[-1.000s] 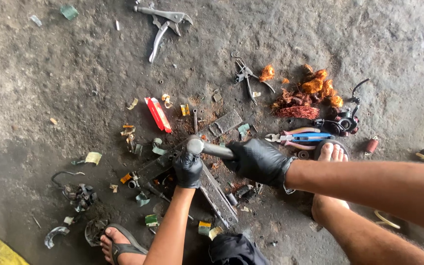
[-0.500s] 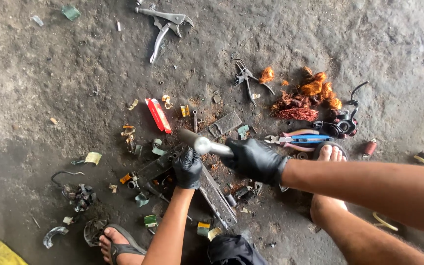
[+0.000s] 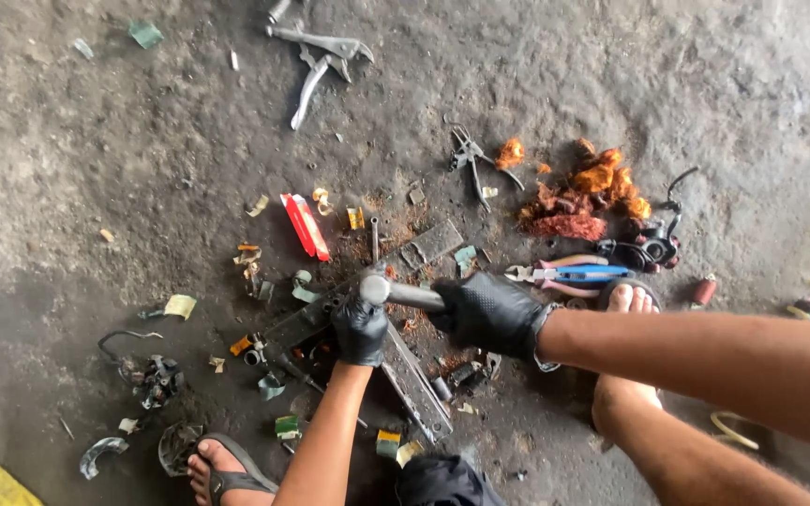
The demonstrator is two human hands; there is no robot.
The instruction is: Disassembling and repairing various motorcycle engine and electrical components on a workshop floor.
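Both my hands wear black gloves. My right hand (image 3: 491, 314) grips the handle of a steel hammer (image 3: 396, 292), whose head rests low, right above my left hand. My left hand (image 3: 360, 330) is closed on a small part held against a dark metal bar (image 3: 419, 384) lying on the ground; the part itself is hidden by the glove. Rusty dust and small metal scraps surround the bar.
On the concrete floor lie locking pliers (image 3: 321, 58) at the top, small pliers (image 3: 473, 159), blue-handled pliers (image 3: 569, 275), a red flat piece (image 3: 304, 225) and a heap of orange copper wire (image 3: 588, 192). My sandalled feet (image 3: 222, 468) sit at the bottom and at the right (image 3: 625, 319).
The hammer head has come down from its slightly raised position toward my left hand. My left hand has stayed in place on the bar.
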